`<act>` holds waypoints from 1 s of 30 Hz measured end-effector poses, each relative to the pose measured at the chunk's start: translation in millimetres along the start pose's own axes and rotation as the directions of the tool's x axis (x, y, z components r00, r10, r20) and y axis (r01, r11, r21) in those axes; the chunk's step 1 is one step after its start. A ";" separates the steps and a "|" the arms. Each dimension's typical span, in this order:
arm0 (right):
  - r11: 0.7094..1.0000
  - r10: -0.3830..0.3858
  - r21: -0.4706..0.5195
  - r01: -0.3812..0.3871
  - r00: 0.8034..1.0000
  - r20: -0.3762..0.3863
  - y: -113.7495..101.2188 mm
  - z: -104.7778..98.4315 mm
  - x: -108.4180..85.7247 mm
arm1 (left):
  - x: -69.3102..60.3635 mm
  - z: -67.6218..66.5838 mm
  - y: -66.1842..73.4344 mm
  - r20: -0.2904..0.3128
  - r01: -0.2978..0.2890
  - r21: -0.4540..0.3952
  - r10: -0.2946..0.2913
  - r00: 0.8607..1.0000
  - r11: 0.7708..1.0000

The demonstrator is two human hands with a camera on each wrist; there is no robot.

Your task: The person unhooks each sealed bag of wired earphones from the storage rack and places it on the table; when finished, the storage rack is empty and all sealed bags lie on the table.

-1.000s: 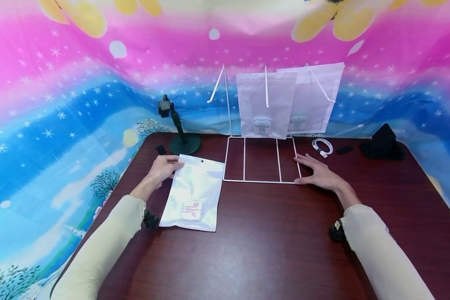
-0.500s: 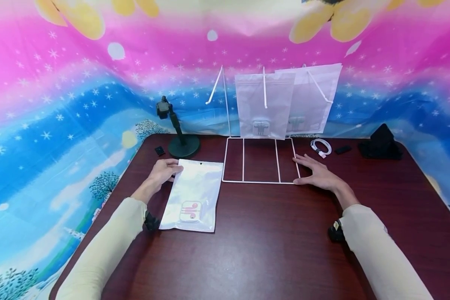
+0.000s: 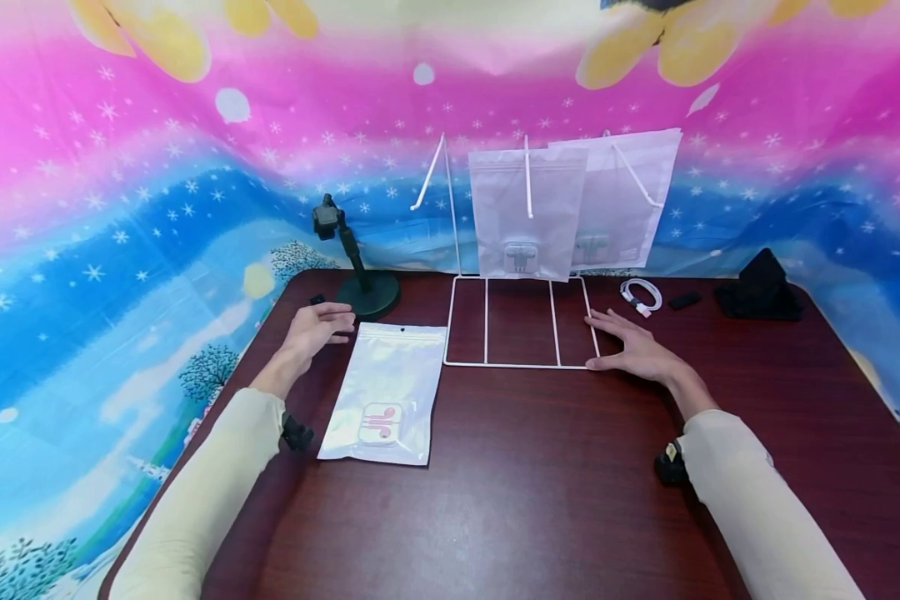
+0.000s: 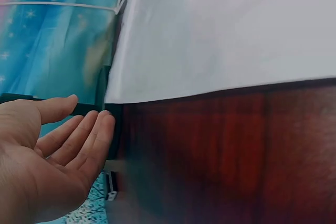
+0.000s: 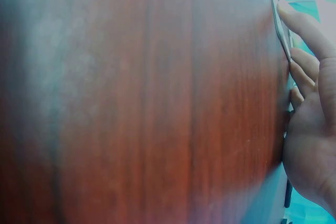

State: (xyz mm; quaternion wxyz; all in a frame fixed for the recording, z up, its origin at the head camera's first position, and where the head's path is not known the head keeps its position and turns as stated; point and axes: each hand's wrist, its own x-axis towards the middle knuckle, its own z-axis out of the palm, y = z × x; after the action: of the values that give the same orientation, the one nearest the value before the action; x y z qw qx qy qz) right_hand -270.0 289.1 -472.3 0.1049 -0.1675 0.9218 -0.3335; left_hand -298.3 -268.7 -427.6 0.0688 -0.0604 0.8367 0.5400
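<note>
A white zip bag [image 3: 392, 379] with pink-marked earphones in a square case [image 3: 381, 423] lies flat on the table. Just off its upper left corner is my left hand [image 3: 311, 333], fingers loosely extended and holding nothing; the left wrist view shows its bare palm [image 4: 50, 166]. My right hand [image 3: 637, 350] rests at the right front corner of the white wire rack [image 3: 521, 365], thumb and fingers spread along its base. Two more bags hang from the rack's prongs: a front bag [image 3: 528, 196] in the middle and another bag [image 3: 633, 196] at the right. The left prong [image 3: 429, 171] carries nothing.
A black stand [image 3: 367, 292] with a round base is behind my left hand, near a small dark object [image 3: 317, 299]. At the back right lie a coiled white cable [image 3: 641, 296], a small black item [image 3: 685, 300] and a black holder [image 3: 761, 287]. A printed cloth surrounds the table.
My left hand has let go of the white bag's upper left edge and moved slightly up and left. The bag now lies flat. My right hand stays at the rack.
</note>
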 end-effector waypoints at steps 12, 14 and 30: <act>1.000 -0.006 -0.006 0.006 1.000 -0.003 1.0 -0.2 0.3 | 1.5 6.2 49.6 0.074 -0.137 -0.029 0.139 0.987 0.990; 1.000 -0.007 -0.005 0.007 1.000 -0.005 0.4 0.0 0.2 | 2.5 11.0 60.7 0.094 -0.151 -0.034 0.153 0.984 0.988; 1.000 -0.016 -0.007 0.016 1.000 -0.010 5.0 1.0 1.6 | 15.5 57.3 161.2 0.179 -0.379 -0.121 0.396 0.901 0.917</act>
State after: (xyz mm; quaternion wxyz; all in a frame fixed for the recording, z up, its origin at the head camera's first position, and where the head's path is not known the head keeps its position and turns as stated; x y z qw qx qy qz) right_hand -272.4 291.5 -476.5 0.0971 -0.1736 0.9220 -0.3321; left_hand -338.9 -150.9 -309.4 0.0409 0.1587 0.7976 0.5805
